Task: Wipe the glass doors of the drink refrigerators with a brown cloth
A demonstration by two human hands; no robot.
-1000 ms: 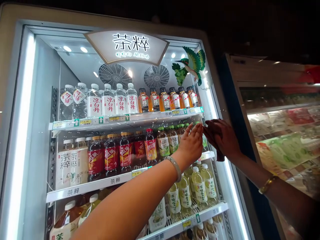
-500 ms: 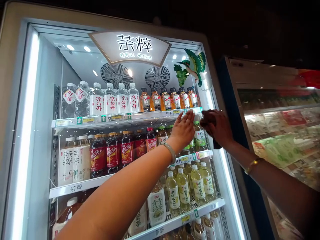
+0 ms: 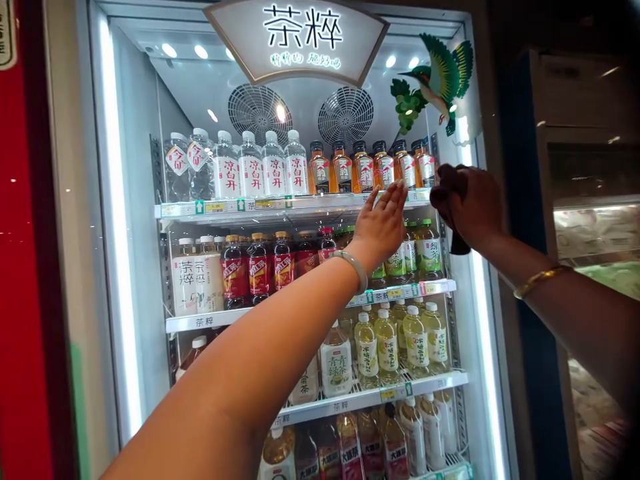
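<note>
My left hand (image 3: 383,220), with a pale bangle at its wrist, lies flat against the glass door of a lit drinks fridge (image 3: 481,280), fingers stretched upward. Behind it are amber bottles (image 3: 363,170) on the top shelf and green-capped tea bottles (image 3: 429,250) below. To its right, my right hand (image 3: 477,210) is closed around a dark cloth (image 3: 459,241) at the right side of the door. Part of the cloth hangs below the fingers. A gold bangle (image 3: 540,281) circles that wrist.
A fan-shaped sign (image 3: 300,40) tops the fridge, with a bird decoration (image 3: 443,80) on the glass at right. Clear water bottles (image 3: 250,167) and red-labelled tea bottles (image 3: 259,270) fill shelves. Another chiller (image 3: 595,227) stands to the right, a red panel (image 3: 25,233) at left.
The view has turned left and down, so the fridge appears farther right and higher. Against the door, my left hand has slid a little left and my right hand slightly up with the cloth.
</note>
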